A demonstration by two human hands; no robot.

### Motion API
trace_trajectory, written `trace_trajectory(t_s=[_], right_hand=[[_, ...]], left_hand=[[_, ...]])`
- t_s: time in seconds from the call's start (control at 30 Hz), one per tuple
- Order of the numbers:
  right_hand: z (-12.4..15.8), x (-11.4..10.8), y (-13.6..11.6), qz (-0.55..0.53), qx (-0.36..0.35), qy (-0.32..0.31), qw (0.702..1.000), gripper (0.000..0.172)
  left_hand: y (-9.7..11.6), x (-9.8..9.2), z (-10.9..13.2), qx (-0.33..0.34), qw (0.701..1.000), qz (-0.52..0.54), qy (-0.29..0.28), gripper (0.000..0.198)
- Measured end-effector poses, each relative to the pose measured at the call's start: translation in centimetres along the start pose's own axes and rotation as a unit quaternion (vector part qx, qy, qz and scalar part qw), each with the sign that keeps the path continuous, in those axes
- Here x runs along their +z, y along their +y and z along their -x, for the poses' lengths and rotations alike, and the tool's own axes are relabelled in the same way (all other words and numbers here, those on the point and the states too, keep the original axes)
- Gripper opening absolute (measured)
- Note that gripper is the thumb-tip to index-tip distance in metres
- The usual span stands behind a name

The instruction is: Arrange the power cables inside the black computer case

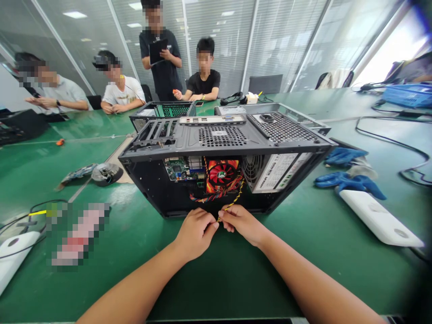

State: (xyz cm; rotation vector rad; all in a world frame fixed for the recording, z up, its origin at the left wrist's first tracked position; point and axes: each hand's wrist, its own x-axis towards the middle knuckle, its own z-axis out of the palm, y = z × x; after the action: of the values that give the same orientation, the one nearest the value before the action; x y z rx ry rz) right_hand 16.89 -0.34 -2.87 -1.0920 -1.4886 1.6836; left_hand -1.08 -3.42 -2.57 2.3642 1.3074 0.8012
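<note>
A dark computer case (189, 144) lies before me with its side open toward me. Inside it are a green circuit board (177, 170), a red fan (222, 173) in a flame-patterned housing, and a power supply (278, 173) with a white label. Multicoloured wires (216, 194) run below the fan. A yellow-and-black twisted cable (239, 197) comes out of the case to my fingers. My left hand (199, 231) pinches it near its lower end. Close beside, my right hand (241, 222) is closed on the same cable. The cable's end is hidden by my fingers.
Blue gloves (351, 182) and a white power strip (380, 216) lie to the right. On the left are a coiled part (106, 173), a pixelated item (81, 234) and another white strip (16, 254). More cases stand behind; several people are across the green table (135, 288).
</note>
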Motion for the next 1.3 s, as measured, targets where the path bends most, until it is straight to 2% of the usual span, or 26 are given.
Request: trace_trajectory(t_s=[0.87,1.3], right_hand=[[-0.11,0.04,0.21,-0.002,-0.004,0.004,1.000,0.046],[-0.22,0.30,0.51,0.027,-0.010,0.025,0.999,0.036]], left_hand=[[0.08,-0.17,0.01,0.003,1.000,-0.015,-0.007,0.021],[0.00,-0.03,0.08,-0.008,0.999,-0.025,0.033,0.013]])
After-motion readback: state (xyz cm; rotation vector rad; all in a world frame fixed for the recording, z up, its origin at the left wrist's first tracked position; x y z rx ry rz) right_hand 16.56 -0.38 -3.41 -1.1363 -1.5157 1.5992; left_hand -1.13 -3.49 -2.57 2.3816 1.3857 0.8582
